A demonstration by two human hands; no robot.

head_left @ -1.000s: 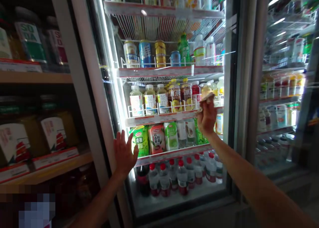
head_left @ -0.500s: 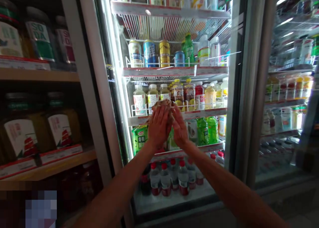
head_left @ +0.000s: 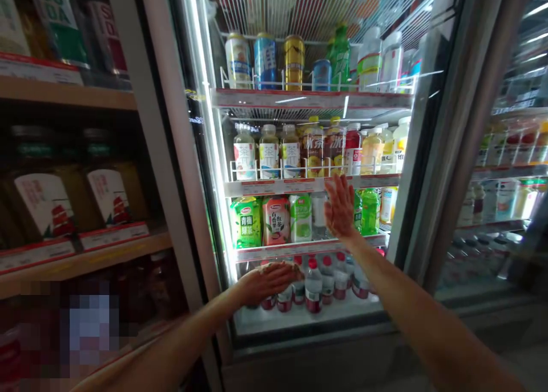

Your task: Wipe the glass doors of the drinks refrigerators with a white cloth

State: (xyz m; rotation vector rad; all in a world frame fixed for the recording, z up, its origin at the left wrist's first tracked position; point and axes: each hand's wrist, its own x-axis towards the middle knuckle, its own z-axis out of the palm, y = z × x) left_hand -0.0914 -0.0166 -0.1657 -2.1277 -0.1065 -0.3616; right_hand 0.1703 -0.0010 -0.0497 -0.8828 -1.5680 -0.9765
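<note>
A glass cooler door (head_left: 299,330) stands in front of me, with lit shelves of drinks behind it. My left hand (head_left: 269,281) lies stretched out low on the glass, in front of red-capped bottles (head_left: 313,286). A small edge of a tan cloth (head_left: 274,267) shows along the top of that hand; most of it is hidden beneath the palm and fingers. Higher and to the right, my right hand (head_left: 340,208) rests against the glass with its fingers apart and nothing in it. Behind it are green bottles (head_left: 370,212) on the shelf.
At the left, an open shelf (head_left: 124,238) carries large juice bottles (head_left: 109,192). Cans (head_left: 265,61) and tea bottles (head_left: 245,152) stand on the cooler's upper shelves. A metal door frame (head_left: 460,146) borders another cooler with more drinks at the right.
My left hand has slid down the glass with the cloth, from the tea bottles to the red-capped bottles. My right hand has shifted right, apart from the left. The view has tilted down and come closer.
</note>
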